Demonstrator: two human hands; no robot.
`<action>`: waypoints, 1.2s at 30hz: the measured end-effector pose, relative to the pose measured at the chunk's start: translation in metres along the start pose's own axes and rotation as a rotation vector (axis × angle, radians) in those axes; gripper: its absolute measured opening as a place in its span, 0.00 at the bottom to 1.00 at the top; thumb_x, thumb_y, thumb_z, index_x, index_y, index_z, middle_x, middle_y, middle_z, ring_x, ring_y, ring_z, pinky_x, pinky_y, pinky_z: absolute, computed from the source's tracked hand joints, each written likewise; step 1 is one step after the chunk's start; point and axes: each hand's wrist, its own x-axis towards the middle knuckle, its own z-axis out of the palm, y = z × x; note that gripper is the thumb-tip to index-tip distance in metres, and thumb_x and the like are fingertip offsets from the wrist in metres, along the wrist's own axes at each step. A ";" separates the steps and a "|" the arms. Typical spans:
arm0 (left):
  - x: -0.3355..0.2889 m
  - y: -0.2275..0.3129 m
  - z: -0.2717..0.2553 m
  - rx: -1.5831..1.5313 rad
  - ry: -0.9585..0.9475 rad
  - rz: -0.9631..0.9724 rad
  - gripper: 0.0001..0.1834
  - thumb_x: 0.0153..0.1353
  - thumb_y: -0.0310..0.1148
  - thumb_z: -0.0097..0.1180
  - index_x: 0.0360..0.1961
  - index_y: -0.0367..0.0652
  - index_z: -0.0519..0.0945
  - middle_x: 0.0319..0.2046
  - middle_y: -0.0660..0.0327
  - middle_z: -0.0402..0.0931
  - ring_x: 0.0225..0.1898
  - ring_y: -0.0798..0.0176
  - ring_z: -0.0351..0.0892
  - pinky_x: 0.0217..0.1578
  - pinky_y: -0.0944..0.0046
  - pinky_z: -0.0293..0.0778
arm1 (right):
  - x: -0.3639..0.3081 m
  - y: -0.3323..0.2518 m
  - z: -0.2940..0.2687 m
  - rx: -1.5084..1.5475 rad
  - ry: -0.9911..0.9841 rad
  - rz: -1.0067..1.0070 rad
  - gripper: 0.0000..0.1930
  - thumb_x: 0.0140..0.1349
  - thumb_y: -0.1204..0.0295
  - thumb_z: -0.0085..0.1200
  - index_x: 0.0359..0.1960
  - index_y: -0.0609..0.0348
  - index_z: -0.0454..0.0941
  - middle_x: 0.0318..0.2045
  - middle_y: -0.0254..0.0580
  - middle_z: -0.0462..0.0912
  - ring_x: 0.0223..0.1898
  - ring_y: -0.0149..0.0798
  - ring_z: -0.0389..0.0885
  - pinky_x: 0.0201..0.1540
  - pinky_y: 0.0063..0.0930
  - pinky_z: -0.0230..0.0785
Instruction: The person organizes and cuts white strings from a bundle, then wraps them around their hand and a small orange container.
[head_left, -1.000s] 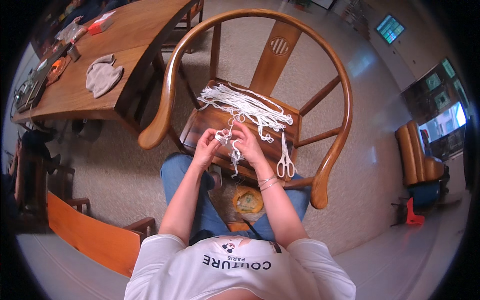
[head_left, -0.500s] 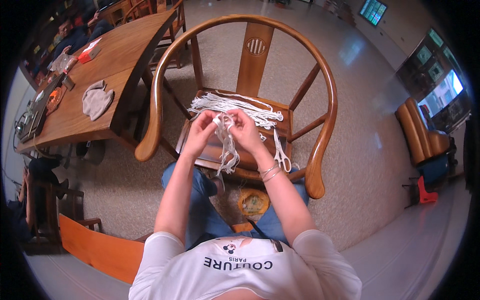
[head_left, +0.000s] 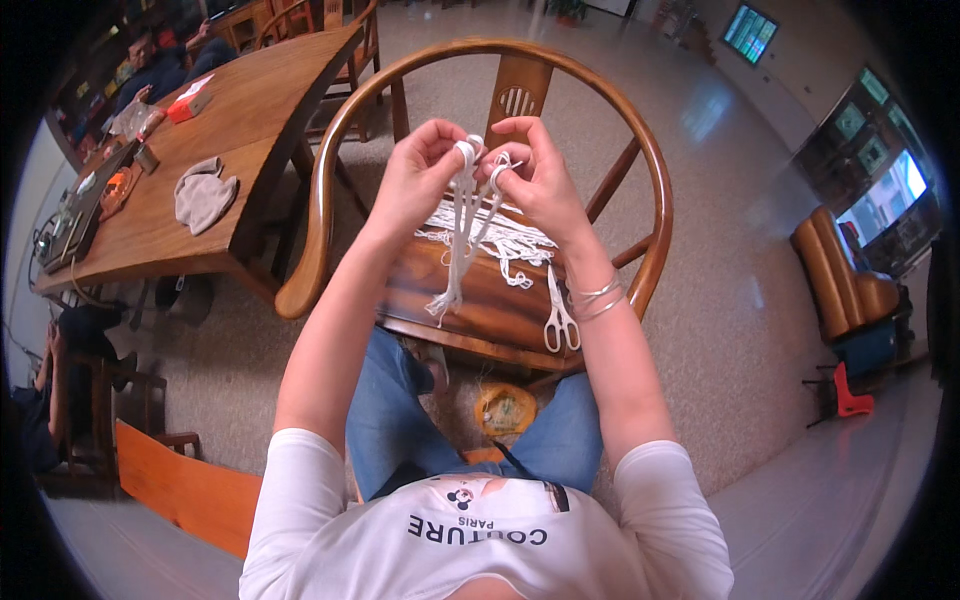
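Note:
Raised above the chair seat, my left hand (head_left: pixel 425 172) pinches the looped top of a bundle of white cord (head_left: pixel 459 240), whose strands hang down toward the seat. Beside it, my right hand (head_left: pixel 540 180) grips another loop of white cord between thumb and fingers. Strands run between the two hands; whether they are one piece I cannot tell. Under the hands, a heap of white cords (head_left: pixel 513 240) lies across the wooden seat. A pair of scissors (head_left: pixel 559 325) with white handles rests on the seat's right side, near my right wrist.
The wooden armchair (head_left: pixel 660 190) curves around my working space. At left stands a wooden table (head_left: pixel 250 125) with a beige cloth cap (head_left: pixel 205 195) and a red box (head_left: pixel 190 100). A yellow bag (head_left: pixel 505 410) sits on the floor between my legs. Other people sit at far left.
Both hands have risen away from me, over the chair's far part, and moved slightly apart. The held cords now hang longer and straighter.

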 end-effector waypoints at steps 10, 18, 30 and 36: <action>0.027 0.027 0.011 0.368 -0.011 0.242 0.07 0.52 0.28 0.56 0.32 0.36 0.77 0.25 0.61 0.76 0.31 0.69 0.77 0.34 0.69 0.73 | 0.020 -0.049 -0.016 -0.015 -0.224 0.075 0.23 0.53 0.78 0.52 0.53 0.64 0.67 0.30 0.33 0.79 0.27 0.21 0.75 0.26 0.15 0.67; 0.043 0.055 0.010 0.582 -0.045 0.316 0.05 0.57 0.26 0.56 0.34 0.38 0.79 0.21 0.73 0.69 0.25 0.82 0.63 0.25 0.79 0.60 | 0.044 -0.080 -0.037 -0.135 -0.328 0.105 0.17 0.52 0.72 0.58 0.44 0.63 0.75 0.29 0.31 0.80 0.26 0.20 0.74 0.25 0.14 0.67; 0.032 0.045 0.011 0.437 0.064 0.522 0.21 0.57 0.31 0.57 0.52 0.39 0.70 0.45 0.59 0.73 0.47 0.69 0.72 0.46 0.70 0.70 | 0.054 -0.090 -0.035 -0.228 -0.221 0.073 0.09 0.52 0.73 0.56 0.35 0.61 0.80 0.25 0.30 0.78 0.21 0.19 0.71 0.23 0.12 0.65; -0.029 -0.064 0.023 0.355 -0.369 0.101 0.09 0.66 0.32 0.40 0.40 0.40 0.72 0.36 0.57 0.75 0.42 0.61 0.74 0.44 0.61 0.69 | 0.066 -0.092 -0.039 -0.184 -0.160 0.006 0.07 0.58 0.76 0.52 0.36 0.60 0.79 0.29 0.33 0.81 0.26 0.18 0.74 0.24 0.09 0.65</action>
